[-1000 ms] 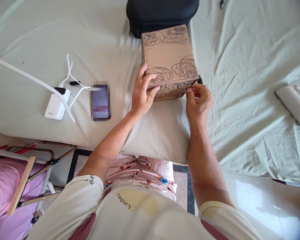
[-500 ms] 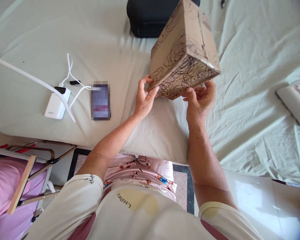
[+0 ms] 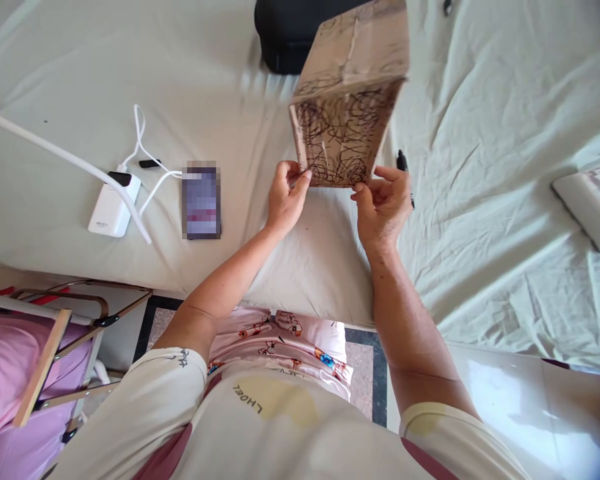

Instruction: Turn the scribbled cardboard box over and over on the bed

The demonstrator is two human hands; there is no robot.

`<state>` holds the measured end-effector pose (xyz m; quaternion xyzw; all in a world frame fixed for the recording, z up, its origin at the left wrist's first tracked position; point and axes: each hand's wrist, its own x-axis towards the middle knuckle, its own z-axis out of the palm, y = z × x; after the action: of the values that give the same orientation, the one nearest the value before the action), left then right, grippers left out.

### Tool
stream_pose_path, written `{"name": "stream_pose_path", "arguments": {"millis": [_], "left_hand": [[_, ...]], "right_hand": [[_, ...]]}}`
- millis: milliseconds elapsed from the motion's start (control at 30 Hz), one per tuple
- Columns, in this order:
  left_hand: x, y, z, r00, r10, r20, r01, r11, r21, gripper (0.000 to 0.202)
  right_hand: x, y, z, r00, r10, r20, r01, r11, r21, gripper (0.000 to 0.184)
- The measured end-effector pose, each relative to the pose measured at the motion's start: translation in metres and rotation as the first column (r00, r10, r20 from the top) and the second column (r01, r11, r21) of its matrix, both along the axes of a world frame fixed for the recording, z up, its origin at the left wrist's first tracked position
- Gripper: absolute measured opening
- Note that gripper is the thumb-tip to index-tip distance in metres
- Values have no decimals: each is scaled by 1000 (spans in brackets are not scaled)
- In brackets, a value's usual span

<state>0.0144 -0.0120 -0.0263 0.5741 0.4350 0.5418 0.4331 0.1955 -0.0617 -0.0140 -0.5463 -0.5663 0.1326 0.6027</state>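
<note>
A brown cardboard box (image 3: 347, 137) with dark scribbled loops on its sides is tilted up over the pale cloth. My left hand (image 3: 287, 198) pinches its lower left corner between thumb and fingers. At the lower right corner, my right hand (image 3: 383, 210) grips the bottom edge with thumb and fingertips. A black marker (image 3: 403, 161) lies on the cloth just behind my right hand, partly hidden by it.
A black case (image 3: 285, 40) stands behind the box. To the left lie a white power bank (image 3: 114, 210) with a cable, a phone (image 3: 201, 203) and a white bar (image 3: 55, 145). A white block-like item (image 3: 593, 207) is at the far right. A folding chair (image 3: 45, 367) stands below left.
The box has turned so that one scribbled face now points squarely towards me. My right hand has shifted slightly left with it, and the marker has come into view.
</note>
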Motion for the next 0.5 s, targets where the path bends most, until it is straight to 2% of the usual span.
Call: {"name": "stream_pose_path", "arguments": {"millis": [67, 133, 233, 300, 400, 500], "left_hand": [[1, 0, -1, 996, 68, -51, -68, 998, 18, 67], [3, 0, -1, 996, 81, -36, -80, 997, 18, 67], [8, 0, -3, 998, -22, 58, 17, 996, 86, 88], [10, 1, -6, 992, -107, 59, 99, 987, 129, 97], [10, 3, -15, 987, -158, -35, 162, 978, 135, 84], [8, 6, -24, 981, -153, -121, 171, 972, 160, 67]], "right_hand": [[-4, -2, 3, 999, -30, 31, 28, 999, 46, 27], [-8, -6, 7, 994, -56, 96, 48, 995, 85, 22], [-14, -10, 10, 982, -84, 169, 60, 987, 146, 20], [-17, -13, 12, 975, -94, 202, 61, 984, 165, 19], [-22, -16, 15, 963, -67, 261, 26, 987, 160, 15], [-27, -18, 16, 948, 5, 318, -52, 989, 139, 12]]}}
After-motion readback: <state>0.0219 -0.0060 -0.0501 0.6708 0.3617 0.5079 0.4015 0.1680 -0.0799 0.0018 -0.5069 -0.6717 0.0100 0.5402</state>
